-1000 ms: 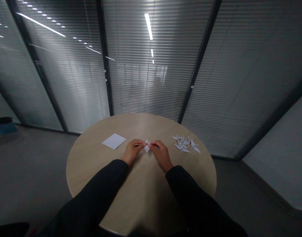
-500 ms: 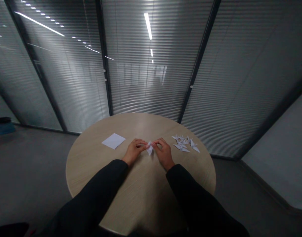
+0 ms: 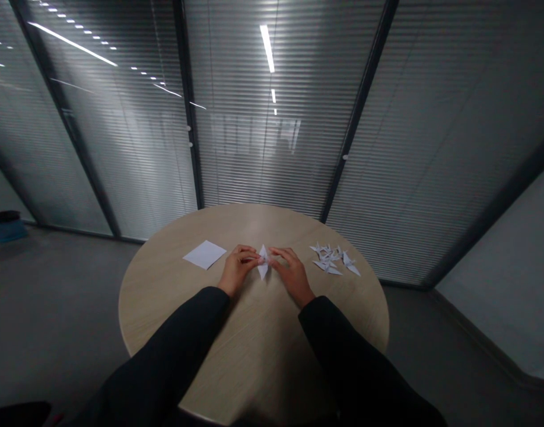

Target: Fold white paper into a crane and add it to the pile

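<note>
Between my hands is a small folded white paper crane (image 3: 263,271), its points spreading toward and away from me. My left hand (image 3: 237,267) pinches its left side between thumb and fingers. My right hand (image 3: 293,274) is at its right side, thumb tip at the paper's edge and index finger lifted apart from the thumb. Fingertips partly cover the crane's middle. To the right of my right hand lies a loose pile of white paper cranes (image 3: 328,258). A flat white square of paper (image 3: 204,254) rests left of my left hand.
Everything lies on a round light-wood table (image 3: 249,332). Beyond its far edge stands a glass partition with blinds (image 3: 263,172) and dark frames. A blue bin (image 3: 5,228) is on the floor at far left.
The crane has shifted slightly left and turned, its points now showing spread out. My right fingers have parted from their pinch. My left hand has moved a little left.
</note>
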Demonstrator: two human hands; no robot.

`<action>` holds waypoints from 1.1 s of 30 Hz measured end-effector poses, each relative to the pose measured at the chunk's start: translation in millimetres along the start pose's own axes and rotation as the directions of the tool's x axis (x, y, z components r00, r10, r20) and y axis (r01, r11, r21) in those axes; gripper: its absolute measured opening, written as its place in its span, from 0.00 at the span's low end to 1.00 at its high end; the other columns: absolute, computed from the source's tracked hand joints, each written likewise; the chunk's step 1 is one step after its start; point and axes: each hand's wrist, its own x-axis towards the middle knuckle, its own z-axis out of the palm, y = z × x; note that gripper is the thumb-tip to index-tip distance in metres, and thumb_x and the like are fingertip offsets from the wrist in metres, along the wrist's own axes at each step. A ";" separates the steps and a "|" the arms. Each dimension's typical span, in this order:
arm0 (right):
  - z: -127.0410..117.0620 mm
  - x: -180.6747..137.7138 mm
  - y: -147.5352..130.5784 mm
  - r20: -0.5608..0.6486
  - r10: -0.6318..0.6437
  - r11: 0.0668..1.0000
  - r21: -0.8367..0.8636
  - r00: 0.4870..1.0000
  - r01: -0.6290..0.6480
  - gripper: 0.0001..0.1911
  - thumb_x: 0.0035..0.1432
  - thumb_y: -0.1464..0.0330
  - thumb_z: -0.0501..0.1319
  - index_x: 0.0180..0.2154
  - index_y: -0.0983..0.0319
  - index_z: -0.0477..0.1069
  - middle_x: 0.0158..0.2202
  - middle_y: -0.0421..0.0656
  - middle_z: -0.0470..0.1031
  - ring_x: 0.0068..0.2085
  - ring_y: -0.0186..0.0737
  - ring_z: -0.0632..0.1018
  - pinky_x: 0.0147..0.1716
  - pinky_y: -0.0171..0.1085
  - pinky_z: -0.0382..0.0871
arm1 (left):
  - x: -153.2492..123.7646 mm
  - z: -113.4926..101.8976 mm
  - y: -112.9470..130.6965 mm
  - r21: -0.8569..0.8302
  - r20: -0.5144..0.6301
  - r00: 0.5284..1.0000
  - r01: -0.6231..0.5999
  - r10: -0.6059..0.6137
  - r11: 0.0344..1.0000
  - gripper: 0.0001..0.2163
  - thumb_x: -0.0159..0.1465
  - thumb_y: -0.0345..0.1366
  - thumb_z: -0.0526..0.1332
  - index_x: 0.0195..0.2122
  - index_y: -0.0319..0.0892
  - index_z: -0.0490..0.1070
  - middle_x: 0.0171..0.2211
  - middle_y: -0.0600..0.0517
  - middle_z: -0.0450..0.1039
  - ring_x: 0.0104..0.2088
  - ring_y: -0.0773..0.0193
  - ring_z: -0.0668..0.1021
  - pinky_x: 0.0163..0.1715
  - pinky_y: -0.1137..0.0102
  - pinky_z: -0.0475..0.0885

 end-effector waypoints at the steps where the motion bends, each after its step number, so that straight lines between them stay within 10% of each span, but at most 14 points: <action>1: 0.6 -0.3 1.8 0.010 0.016 1.000 0.014 1.000 -0.016 0.12 0.56 0.62 0.62 0.42 0.56 0.75 0.42 0.44 0.73 0.45 0.41 0.74 0.49 0.42 0.67 | 0.0 -0.1 0.7 -0.006 -0.008 1.000 0.000 0.000 1.000 0.05 0.47 0.37 0.71 0.23 0.42 0.78 0.35 0.47 0.70 0.40 0.58 0.74 0.42 0.65 0.69; 10: 17.1 -4.7 14.3 0.192 0.253 0.880 0.362 0.948 -0.308 0.20 0.45 0.63 0.69 0.42 0.60 0.73 0.38 0.44 0.79 0.38 0.41 0.79 0.42 0.42 0.73 | -0.2 1.8 -3.4 0.000 0.024 0.997 -0.074 0.074 0.997 0.11 0.48 0.45 0.70 0.24 0.43 0.78 0.32 0.47 0.73 0.38 0.59 0.75 0.43 0.63 0.69; 27: 9.3 -1.8 2.2 0.146 0.438 0.647 0.634 0.887 -0.423 0.25 0.48 0.62 0.66 0.49 0.57 0.67 0.37 0.41 0.78 0.41 0.40 0.77 0.45 0.41 0.68 | 0.9 -1.3 -3.2 -0.186 0.115 0.986 0.144 -0.125 0.972 0.18 0.45 0.31 0.71 0.39 0.38 0.73 0.35 0.49 0.75 0.38 0.62 0.77 0.43 0.65 0.70; 33: 7.1 -2.1 1.0 0.192 0.436 0.723 0.506 0.879 -0.470 0.14 0.44 0.60 0.69 0.30 0.62 0.74 0.28 0.39 0.76 0.33 0.38 0.74 0.37 0.37 0.65 | -1.6 3.3 -9.0 -0.129 0.154 0.985 0.104 -0.084 0.986 0.22 0.46 0.29 0.70 0.43 0.40 0.71 0.35 0.50 0.72 0.36 0.64 0.76 0.39 0.68 0.71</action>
